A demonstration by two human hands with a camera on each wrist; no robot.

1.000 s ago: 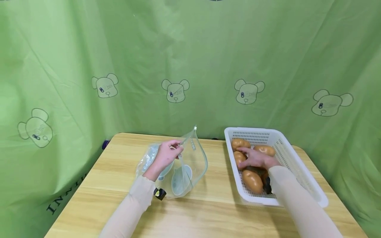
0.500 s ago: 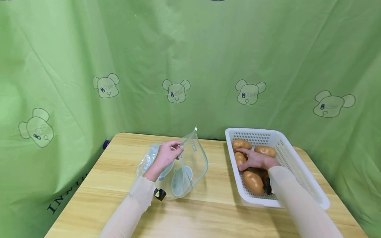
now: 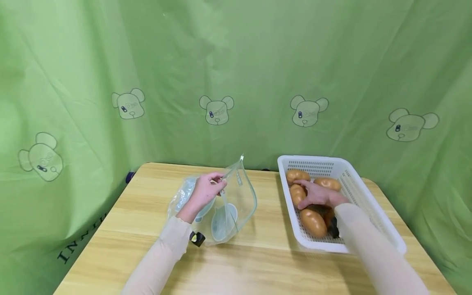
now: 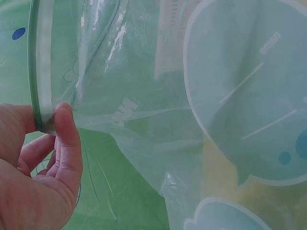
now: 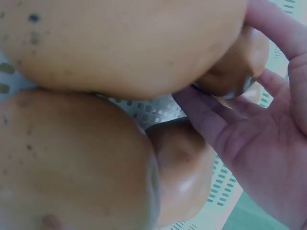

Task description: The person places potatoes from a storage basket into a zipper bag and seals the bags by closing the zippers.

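Observation:
My left hand [image 3: 206, 189] pinches the rim of a clear zip bag [image 3: 243, 205] between thumb and fingers. The bag stands with its mouth spread toward the right and has pale blue printed shapes. In the left wrist view the thumb presses the green zip strip [image 4: 34, 62]. Inside a white plastic basket [image 3: 291, 223], my right hand [image 3: 320, 194] grips a brown potato [image 3: 297, 196], fingers at its far side and thumb at its near side. Other potatoes lie around it, among them a front one [image 3: 313, 223] and a back one [image 3: 297, 176].
The basket stands at the right of the wooden table [image 3: 258, 270], its perforated walls rising around the potatoes. A green curtain [image 3: 258, 61] with bear heads hangs right behind the table. A small black object [image 3: 197, 238] sits by the left cuff.
The head view has shifted slightly. Both hands keep nearly the same places, the left at the bag's rim and the right on the potato in the basket.

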